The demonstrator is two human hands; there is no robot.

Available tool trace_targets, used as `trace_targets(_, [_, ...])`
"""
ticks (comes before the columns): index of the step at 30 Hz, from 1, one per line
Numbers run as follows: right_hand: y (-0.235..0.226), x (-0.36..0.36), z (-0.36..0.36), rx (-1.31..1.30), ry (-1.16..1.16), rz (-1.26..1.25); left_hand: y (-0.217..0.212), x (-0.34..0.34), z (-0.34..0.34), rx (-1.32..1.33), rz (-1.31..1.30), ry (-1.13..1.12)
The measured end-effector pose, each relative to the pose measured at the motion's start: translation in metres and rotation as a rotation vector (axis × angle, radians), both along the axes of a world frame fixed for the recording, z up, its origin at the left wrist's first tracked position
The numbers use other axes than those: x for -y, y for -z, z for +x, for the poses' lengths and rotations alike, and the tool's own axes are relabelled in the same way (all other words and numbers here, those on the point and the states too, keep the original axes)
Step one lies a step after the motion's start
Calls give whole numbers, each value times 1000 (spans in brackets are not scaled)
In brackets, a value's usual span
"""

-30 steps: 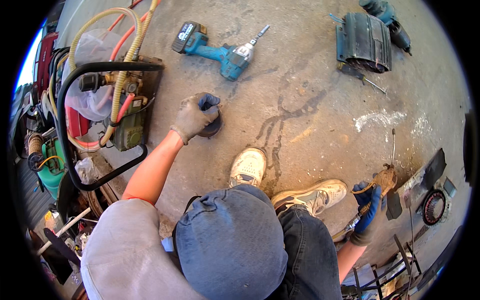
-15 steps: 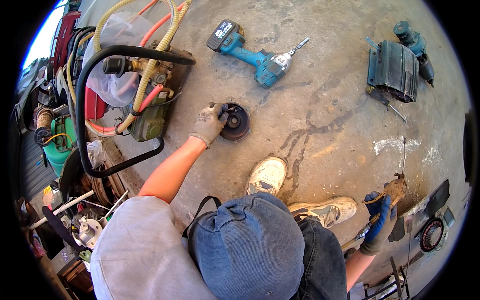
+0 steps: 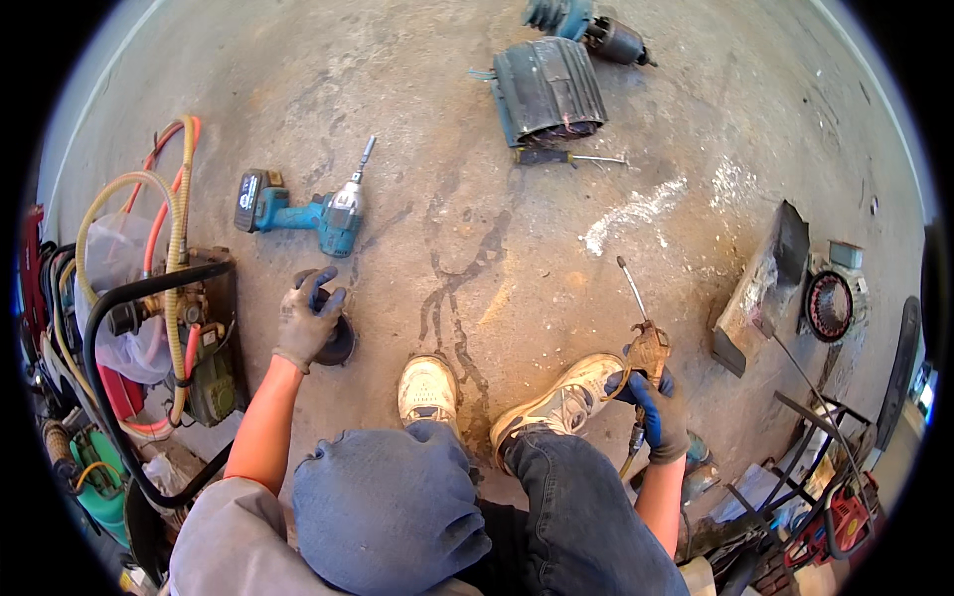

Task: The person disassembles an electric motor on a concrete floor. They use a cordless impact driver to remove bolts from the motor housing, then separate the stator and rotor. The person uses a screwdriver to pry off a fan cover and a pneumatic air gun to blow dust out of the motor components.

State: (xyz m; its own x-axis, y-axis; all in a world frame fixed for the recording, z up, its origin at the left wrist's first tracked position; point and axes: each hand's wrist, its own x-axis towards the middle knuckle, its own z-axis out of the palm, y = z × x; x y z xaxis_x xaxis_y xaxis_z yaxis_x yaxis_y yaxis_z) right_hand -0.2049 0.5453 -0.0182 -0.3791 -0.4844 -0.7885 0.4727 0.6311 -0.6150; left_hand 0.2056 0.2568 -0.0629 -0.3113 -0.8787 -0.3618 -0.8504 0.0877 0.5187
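My left hand (image 3: 310, 316), in a grey and dark blue glove, is at a dark round bowl-shaped metal part (image 3: 341, 344) on the floor. Its fingers are spread and partly cover the part. My right hand (image 3: 660, 415), gloved in blue and grey, is wrapped around the handle of a worn brown air blow gun (image 3: 651, 348). The gun's long thin nozzle points away from me, and a hose fitting hangs below the hand. Beyond my left hand lies a blue cordless impact driver (image 3: 308, 215) with a socket bit.
A finned motor housing (image 3: 549, 91), a screwdriver (image 3: 553, 157) and a blue part with a rotor (image 3: 616, 42) lie farther off. At left stands a hose-draped machine with a black frame (image 3: 149, 288). A wound stator (image 3: 829, 305) and bent metal sheet (image 3: 760, 293) are at right.
The view has swung right, so the floor items appear farther left. My left fingers, earlier at the round part's rim, have spread apart. The blow gun stays in my right hand.
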Motion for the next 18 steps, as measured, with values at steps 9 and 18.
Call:
trace_targets(9, [9, -140, 45, 90, 431, 78, -29, 79, -216, -318, -18, 488])
trace_targets(18, [-5, -240, 182, 218, 917, 101, -18, 128, -382, 392, -467, 1188])
